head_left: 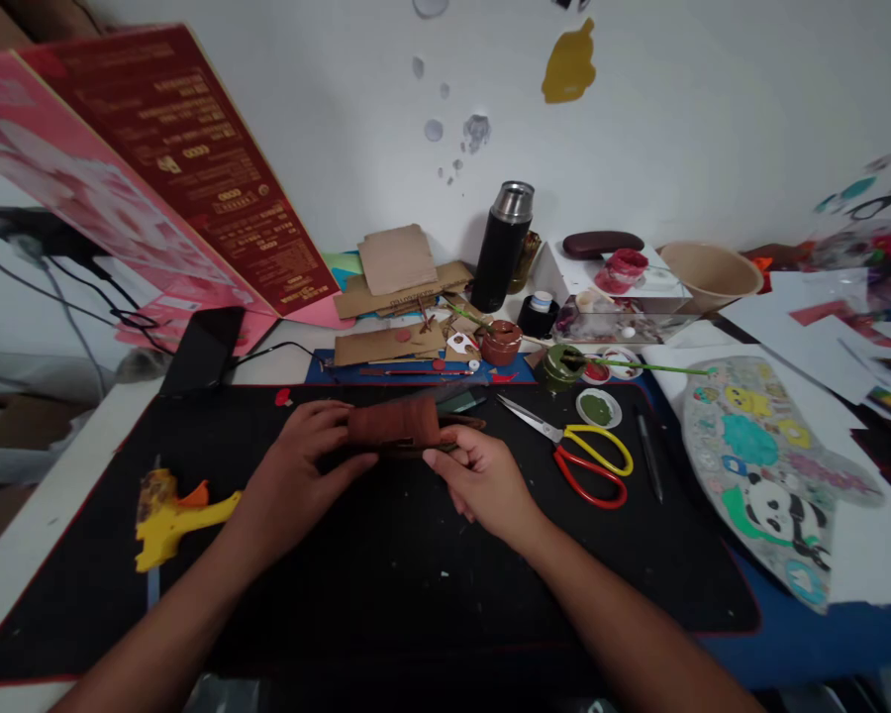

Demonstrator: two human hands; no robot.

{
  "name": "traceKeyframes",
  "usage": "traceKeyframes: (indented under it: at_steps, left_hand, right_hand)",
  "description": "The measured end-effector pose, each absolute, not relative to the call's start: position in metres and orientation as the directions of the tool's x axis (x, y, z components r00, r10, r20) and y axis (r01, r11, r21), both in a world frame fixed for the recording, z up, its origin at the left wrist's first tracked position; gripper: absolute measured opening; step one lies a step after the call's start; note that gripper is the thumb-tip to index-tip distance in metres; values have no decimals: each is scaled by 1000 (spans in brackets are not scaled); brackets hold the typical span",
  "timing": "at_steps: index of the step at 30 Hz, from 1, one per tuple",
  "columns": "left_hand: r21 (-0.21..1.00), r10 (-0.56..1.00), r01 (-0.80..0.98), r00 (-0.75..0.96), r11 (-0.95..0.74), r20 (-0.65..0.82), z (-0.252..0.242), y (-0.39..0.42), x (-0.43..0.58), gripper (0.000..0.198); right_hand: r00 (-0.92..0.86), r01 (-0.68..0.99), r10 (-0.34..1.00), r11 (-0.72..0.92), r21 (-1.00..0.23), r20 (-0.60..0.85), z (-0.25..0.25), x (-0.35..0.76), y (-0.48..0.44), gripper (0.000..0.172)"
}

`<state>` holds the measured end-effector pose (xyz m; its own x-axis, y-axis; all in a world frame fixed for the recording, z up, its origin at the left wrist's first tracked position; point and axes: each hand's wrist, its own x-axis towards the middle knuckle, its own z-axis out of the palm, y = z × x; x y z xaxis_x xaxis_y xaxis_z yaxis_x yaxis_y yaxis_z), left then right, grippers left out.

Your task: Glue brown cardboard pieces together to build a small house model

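Observation:
A reddish-brown painted cylinder [393, 422], perhaps rolled cardboard, lies sideways between my hands above the black mat [386, 604]. My left hand [301, 470] grips its left end, the thumb along the lower edge. At the right end, my right hand [486, 480] pinches a thin brown strip or edge under the cylinder; the fingers partly cover it. Yellow-and-red-handled scissors [564, 436] lie with parted blades to the right of my right hand. A yellow glue gun [170, 520] rests on the mat, left of my left forearm.
Behind the mat stand a black thermos [499, 257], a brown paint jar [502, 342] and a green paint jar [560, 368] with a brush across it. Cardboard scraps [397, 259] are piled at the back. A black pen [648, 456] and a sticker-covered board [757, 465] lie right.

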<state>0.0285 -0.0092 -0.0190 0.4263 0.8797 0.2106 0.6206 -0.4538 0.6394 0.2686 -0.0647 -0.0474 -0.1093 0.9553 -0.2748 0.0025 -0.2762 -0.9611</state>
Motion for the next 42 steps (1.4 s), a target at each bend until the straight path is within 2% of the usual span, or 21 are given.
traceKeyframes:
  at_steps: [5, 17, 23, 26, 28, 30, 34, 37, 39, 42]
  left_hand:
    - [671, 899, 632, 421, -387, 122, -22, -6, 29, 42]
    - [716, 913, 602, 389, -355, 125, -18, -9, 40, 36]
    - [795, 961, 551, 238, -255, 144, 4, -7, 25, 34]
    - [833, 985, 542, 169, -115, 26, 14, -1, 19, 48]
    - [877, 975, 480, 200, -10, -99, 15, 5, 17, 60]
    - [909, 941, 407, 265, 90, -212, 12, 11, 16, 64]
    - [903, 835, 338, 389, 265, -390, 5, 14, 12, 53]
    - [853, 707, 222, 482, 473, -517, 3, 8, 10, 51]
    - [804, 650, 133, 520, 579, -554, 3, 2, 11, 49]
    - [774, 663, 16, 504, 633, -553, 2, -5, 15, 47]
  right_hand:
    - [-112, -4, 952, -287, -958, -285, -48, 268, -65, 38]
    - [-112, -22, 951, -293, -956, -289, -45, 268, -64, 40]
    - [-66, -96, 965, -259, -961, -253, -43, 277, -62, 38]
    - [-120, -113, 963, -253, -961, -239, -41, 278, -63, 38]
    - [-177, -100, 956, -255, -962, -235, -40, 276, -64, 38]
    - [-222, -74, 948, -252, -965, -230, -40, 273, -65, 38]
    - [-243, -12, 945, -228, -974, -218, -39, 275, -67, 39]
    - [-278, 42, 940, -195, -980, -199, -37, 280, -67, 35]
    - [-299, 87, 936, -170, -982, -188, -35, 281, -66, 33]
    - [-244, 111, 957, -134, -985, -157, -32, 279, -65, 38]
